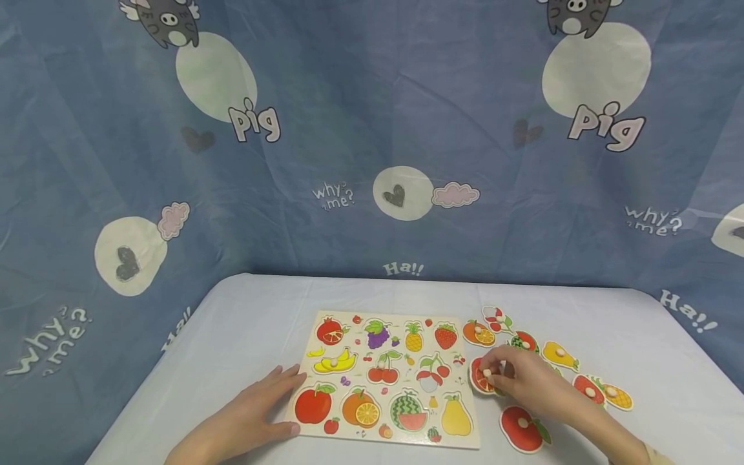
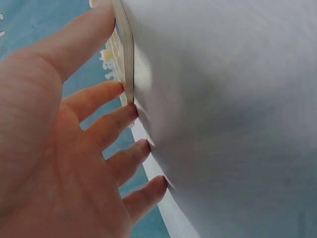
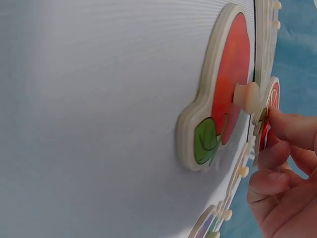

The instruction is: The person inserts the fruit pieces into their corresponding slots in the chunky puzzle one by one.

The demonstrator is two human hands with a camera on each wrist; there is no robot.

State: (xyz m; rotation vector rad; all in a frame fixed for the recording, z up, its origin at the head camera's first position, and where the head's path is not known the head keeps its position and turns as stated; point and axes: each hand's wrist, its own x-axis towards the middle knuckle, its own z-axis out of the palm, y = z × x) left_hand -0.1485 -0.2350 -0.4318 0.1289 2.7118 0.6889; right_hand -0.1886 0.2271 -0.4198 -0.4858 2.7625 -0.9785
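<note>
A fruit picture board (image 1: 395,436) lies on the white table. My left hand (image 1: 247,413) is at its left edge, thumb and fingers spread and touching the side; the left wrist view shows that hand (image 2: 84,134) against the board's edge (image 2: 127,54). Just right of the board, my right hand (image 1: 537,384) pinches a round red fruit piece (image 1: 479,378) near its knob. In the right wrist view, the fingertips of my right hand (image 3: 287,163) partly hide the piece (image 3: 275,94). A red apple piece (image 1: 522,429) with a green leaf lies nearer the front.
Right of the board lie an orange piece (image 1: 479,333), a red-and-white fruit piece (image 1: 497,318), a watermelon piece (image 1: 526,341), a yellow pear piece (image 1: 559,354), a red piece (image 1: 588,389) and a pineapple piece (image 1: 619,397). A blue patterned cloth (image 1: 349,245) hangs behind the table.
</note>
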